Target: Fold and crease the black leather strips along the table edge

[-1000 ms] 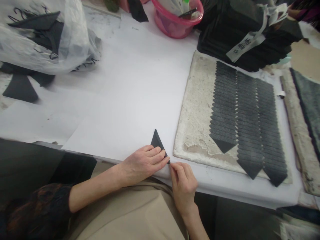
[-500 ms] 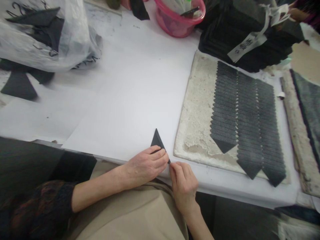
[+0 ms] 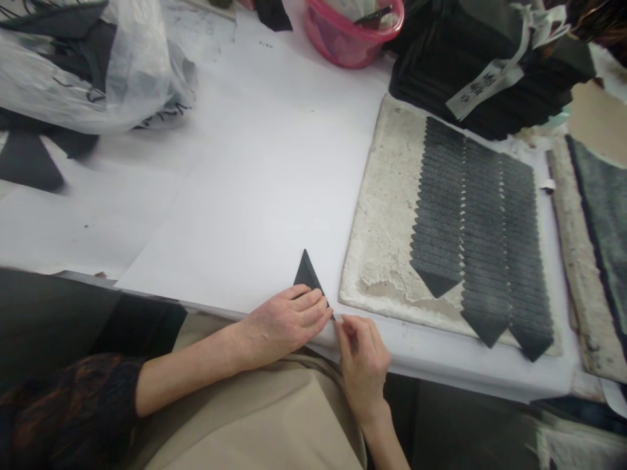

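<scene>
A black triangular piece of material lies at the table's front edge with its point facing away from me. A narrow folded strip seems to run along its right side. My left hand rests over the piece, fingers together and curved, pressing it to the table; the thumb is hidden. Just to the right, my right hand is closed in a pinch at the piece's lower right corner, where a thin dark tip shows by the fingertips. Most of the lower part of the piece is covered by my left hand.
White paper covers the table. At right, a worn board bears overlapping rows of dark pointed pieces. Behind it stands a tied black stack with a label. A pink basin and a clear plastic bag stand farther back.
The view has shifted slightly. My right hand has moved a little to the right, away from my left hand, which still presses on the black piece.
</scene>
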`<action>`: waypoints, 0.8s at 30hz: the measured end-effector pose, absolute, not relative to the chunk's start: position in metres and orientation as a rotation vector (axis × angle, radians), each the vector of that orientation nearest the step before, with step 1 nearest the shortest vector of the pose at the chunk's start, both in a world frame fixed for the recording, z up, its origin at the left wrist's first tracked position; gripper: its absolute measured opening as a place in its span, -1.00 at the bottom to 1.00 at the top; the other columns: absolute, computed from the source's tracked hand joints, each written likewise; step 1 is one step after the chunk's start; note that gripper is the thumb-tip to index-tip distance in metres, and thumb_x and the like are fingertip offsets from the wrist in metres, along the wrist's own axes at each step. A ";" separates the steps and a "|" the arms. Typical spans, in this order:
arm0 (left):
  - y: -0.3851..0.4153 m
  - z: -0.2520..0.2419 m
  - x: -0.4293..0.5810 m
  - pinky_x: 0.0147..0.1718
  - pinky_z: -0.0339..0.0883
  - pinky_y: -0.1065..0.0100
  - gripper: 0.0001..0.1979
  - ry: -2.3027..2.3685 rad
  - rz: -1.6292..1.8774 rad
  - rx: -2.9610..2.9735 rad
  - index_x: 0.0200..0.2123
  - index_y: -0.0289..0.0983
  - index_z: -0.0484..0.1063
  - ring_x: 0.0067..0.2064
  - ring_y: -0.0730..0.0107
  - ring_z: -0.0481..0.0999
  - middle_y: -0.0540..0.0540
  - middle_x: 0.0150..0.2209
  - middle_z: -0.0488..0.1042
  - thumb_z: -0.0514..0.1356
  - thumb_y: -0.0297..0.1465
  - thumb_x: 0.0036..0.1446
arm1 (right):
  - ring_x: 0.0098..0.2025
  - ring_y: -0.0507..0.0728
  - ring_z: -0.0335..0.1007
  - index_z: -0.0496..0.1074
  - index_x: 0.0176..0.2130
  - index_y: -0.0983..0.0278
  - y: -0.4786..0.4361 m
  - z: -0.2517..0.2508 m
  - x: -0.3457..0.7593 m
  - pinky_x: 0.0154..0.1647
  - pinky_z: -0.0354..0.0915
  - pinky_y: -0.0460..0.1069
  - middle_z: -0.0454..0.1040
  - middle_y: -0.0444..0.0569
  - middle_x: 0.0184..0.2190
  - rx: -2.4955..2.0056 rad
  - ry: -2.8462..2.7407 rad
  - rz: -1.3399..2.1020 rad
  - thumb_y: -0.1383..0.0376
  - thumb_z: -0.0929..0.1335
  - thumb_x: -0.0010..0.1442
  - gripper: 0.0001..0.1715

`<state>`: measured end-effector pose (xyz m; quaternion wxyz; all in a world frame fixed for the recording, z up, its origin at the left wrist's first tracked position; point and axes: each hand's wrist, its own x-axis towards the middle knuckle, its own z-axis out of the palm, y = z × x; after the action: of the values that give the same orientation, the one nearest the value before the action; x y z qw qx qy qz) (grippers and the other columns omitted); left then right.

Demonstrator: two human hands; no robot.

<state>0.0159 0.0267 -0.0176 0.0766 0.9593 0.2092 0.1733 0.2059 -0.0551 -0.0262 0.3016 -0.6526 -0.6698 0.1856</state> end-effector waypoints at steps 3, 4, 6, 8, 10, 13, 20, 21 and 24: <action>0.027 -0.018 0.015 0.04 0.35 0.16 -0.75 0.628 0.517 2.879 0.03 -0.40 0.37 0.07 0.19 0.42 -0.24 -0.02 0.46 0.06 -0.54 0.32 | -0.27 0.06 0.35 0.41 -0.18 0.27 -0.055 -0.025 0.205 -0.22 0.31 -0.04 0.43 -0.06 -0.33 -1.724 -1.806 0.483 0.45 0.33 0.28 -0.89; 0.027 -0.017 0.015 0.04 0.35 0.17 -0.75 0.629 0.515 2.883 0.03 -0.40 0.37 0.06 0.19 0.42 -0.23 -0.02 0.46 0.06 -0.54 0.32 | -0.27 0.06 0.35 0.42 -0.18 0.27 -0.055 -0.024 0.204 -0.22 0.31 -0.03 0.43 -0.05 -0.33 -1.717 -1.828 0.464 0.45 0.33 0.28 -0.88; 0.027 -0.017 0.015 0.03 0.35 0.18 -0.76 0.634 0.518 2.888 0.02 -0.39 0.38 0.06 0.20 0.42 -0.23 -0.02 0.46 0.06 -0.54 0.32 | -0.26 0.07 0.35 0.44 -0.17 0.27 -0.054 -0.024 0.204 -0.22 0.31 -0.03 0.43 -0.03 -0.32 -1.701 -1.882 0.408 0.46 0.33 0.27 -0.85; 0.026 -0.017 0.015 0.03 0.35 0.18 -0.76 0.639 0.522 2.886 0.01 -0.38 0.38 0.07 0.19 0.42 -0.23 -0.01 0.46 0.06 -0.54 0.32 | -0.26 0.07 0.36 0.45 -0.16 0.27 -0.054 -0.024 0.205 -0.23 0.30 -0.03 0.43 -0.02 -0.31 -1.685 -1.927 0.348 0.47 0.33 0.26 -0.83; 0.026 -0.018 0.015 0.03 0.35 0.18 -0.76 0.639 0.526 2.877 0.02 -0.39 0.38 0.07 0.19 0.42 -0.24 -0.02 0.46 0.07 -0.54 0.31 | -0.27 0.08 0.36 0.46 -0.16 0.27 -0.054 -0.024 0.205 -0.24 0.31 -0.04 0.44 -0.01 -0.32 -1.675 -1.957 0.307 0.48 0.33 0.26 -0.81; 0.025 -0.018 0.015 0.03 0.35 0.17 -0.75 0.638 0.521 2.868 0.03 -0.40 0.37 0.08 0.18 0.42 -0.26 -0.02 0.46 0.08 -0.53 0.31 | -0.29 0.08 0.35 0.47 -0.15 0.27 -0.055 -0.025 0.205 -0.26 0.30 -0.03 0.43 -0.01 -0.33 -1.670 -1.982 0.277 0.49 0.33 0.25 -0.80; 0.023 -0.021 0.015 0.06 0.34 0.17 -0.73 0.643 0.508 2.881 0.06 -0.40 0.36 0.09 0.17 0.40 -0.26 0.01 0.44 0.08 -0.52 0.31 | -0.30 0.09 0.31 0.46 -0.09 0.26 -0.058 -0.030 0.208 -0.27 0.29 -0.02 0.42 0.01 -0.32 -1.677 -2.043 0.269 0.50 0.33 0.24 -0.74; 0.023 -0.021 0.015 0.06 0.33 0.16 -0.72 0.643 0.503 2.882 0.06 -0.41 0.35 0.10 0.16 0.40 -0.27 0.02 0.44 0.08 -0.52 0.31 | -0.29 0.09 0.31 0.46 -0.08 0.27 -0.059 -0.029 0.208 -0.28 0.29 -0.02 0.42 0.02 -0.32 -1.671 -2.051 0.264 0.50 0.33 0.24 -0.73; 0.021 -0.023 0.014 0.06 0.33 0.16 -0.71 0.648 0.499 2.888 0.08 -0.41 0.34 0.11 0.15 0.39 -0.27 0.03 0.43 0.08 -0.52 0.31 | -0.28 0.09 0.30 0.45 -0.08 0.29 -0.059 -0.027 0.209 -0.28 0.29 -0.02 0.41 0.02 -0.31 -1.664 -2.069 0.255 0.52 0.32 0.24 -0.73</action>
<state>0.0144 0.0210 -0.0230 0.0702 0.9598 0.2152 0.1657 0.2089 -0.0588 -0.0274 0.2348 -0.6064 -0.7540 0.0931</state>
